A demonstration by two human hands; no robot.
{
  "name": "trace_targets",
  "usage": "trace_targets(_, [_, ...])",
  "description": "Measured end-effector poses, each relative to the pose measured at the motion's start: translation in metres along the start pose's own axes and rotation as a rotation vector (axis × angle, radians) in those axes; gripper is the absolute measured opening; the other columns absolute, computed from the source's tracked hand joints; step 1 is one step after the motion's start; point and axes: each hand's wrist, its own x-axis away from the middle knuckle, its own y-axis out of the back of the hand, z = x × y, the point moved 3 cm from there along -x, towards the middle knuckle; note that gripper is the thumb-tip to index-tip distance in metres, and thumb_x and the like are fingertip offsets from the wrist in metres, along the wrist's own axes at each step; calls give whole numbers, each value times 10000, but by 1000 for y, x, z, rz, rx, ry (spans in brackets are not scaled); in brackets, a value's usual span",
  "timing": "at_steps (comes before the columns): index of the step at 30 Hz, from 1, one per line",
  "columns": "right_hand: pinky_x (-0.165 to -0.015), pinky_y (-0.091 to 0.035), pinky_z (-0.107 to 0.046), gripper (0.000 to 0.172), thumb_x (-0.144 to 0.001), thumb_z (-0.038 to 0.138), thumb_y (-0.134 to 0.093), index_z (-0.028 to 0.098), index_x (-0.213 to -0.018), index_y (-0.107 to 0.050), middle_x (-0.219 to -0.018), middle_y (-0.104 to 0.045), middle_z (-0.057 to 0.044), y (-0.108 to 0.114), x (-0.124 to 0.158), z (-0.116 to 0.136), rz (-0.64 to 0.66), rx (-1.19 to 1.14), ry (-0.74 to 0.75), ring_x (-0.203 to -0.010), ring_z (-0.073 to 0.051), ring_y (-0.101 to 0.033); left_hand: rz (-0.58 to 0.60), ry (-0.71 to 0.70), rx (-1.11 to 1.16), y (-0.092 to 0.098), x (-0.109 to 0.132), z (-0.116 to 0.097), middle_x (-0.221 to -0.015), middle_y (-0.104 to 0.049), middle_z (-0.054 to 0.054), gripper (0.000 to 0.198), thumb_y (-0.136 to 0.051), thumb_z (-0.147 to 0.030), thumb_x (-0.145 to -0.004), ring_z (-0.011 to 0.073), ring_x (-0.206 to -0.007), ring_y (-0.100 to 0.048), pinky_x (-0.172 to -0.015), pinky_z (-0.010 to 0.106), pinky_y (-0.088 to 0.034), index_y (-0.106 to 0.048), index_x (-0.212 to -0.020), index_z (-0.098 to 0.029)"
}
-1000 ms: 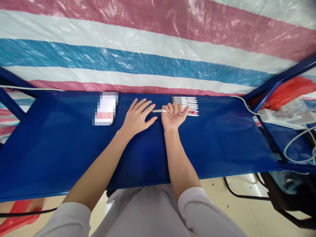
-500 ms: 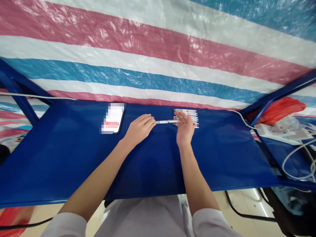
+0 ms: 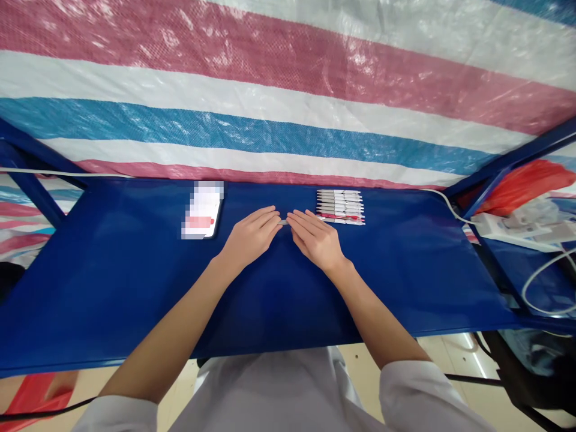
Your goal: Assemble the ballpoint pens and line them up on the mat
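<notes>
Over the middle of the blue table, my left hand (image 3: 253,234) is closed, palm down, around one end of a pen. Between the two sets of fingertips only a short bit of the pen (image 3: 283,222) shows. My right hand (image 3: 318,241) is closed over the other part, its fingers pressed together and covering most of it. Just to the right of that hand lies a row of several white pens (image 3: 341,204), stacked side by side, with red on one near the front.
A phone (image 3: 204,210) with a blurred screen lies on the blue table (image 3: 135,288), left of my hands. A striped sheet (image 3: 252,135) hangs behind. At right are a white power strip (image 3: 517,231), cables and a red bag (image 3: 524,186). Blue frame bars flank both sides.
My right hand has turned palm down and moved left from beside the row of pens onto the held pen, covering it. My left hand stays about where it was.
</notes>
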Motion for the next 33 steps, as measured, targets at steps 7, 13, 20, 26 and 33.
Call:
trace_targets(7, [-895,-597,-266,260,-959,154,-519,206,-1100,-731,-1130,-760,-14,9,0,-7,73,53,39,-997,-159,-739,76,56,58,1,-2,-5,-1091,-755,83,265,-476,-262,-1001,235,-1159,-658,-1051,402,-508,-721,-1036,-168])
trace_targets(13, [-852,-568,-256,282,-952,146,-520,222,-1141,-715,-1095,-773,-31,23,21,-24,197,107,20,-988,-165,-729,200,262,74,-5,13,5,-1296,-665,117,370,-483,-381,-987,297,-1277,-565,-1088,497,-431,-674,-1223,-169])
trace_targets(20, [-737,-516,-243,279,-960,187,-499,249,-1106,-729,-1073,-777,-8,39,44,-49,294,203,-43,-963,-164,-707,288,352,43,-25,34,11,-1416,-568,134,388,-477,-395,-978,345,-1363,-466,-1150,611,-294,-663,-1256,-199])
trace_targets(26, [-724,-475,-249,260,-954,198,-511,256,-1030,-753,-1039,-779,-21,41,56,-68,349,228,-120,-972,-166,-678,283,370,34,-35,38,8,-1449,-533,144,405,-462,-393,-981,359,-1383,-435,-1149,644,-259,-635,-1295,-204])
trace_targets(33, [-671,-430,-281,266,-951,194,-506,255,-969,-764,-1057,-775,-9,40,57,-73,348,308,-155,-962,-179,-663,283,378,34,-36,39,9,-1459,-525,136,410,-461,-401,-981,349,-1395,-422,-1171,624,-222,-632,-1297,-203])
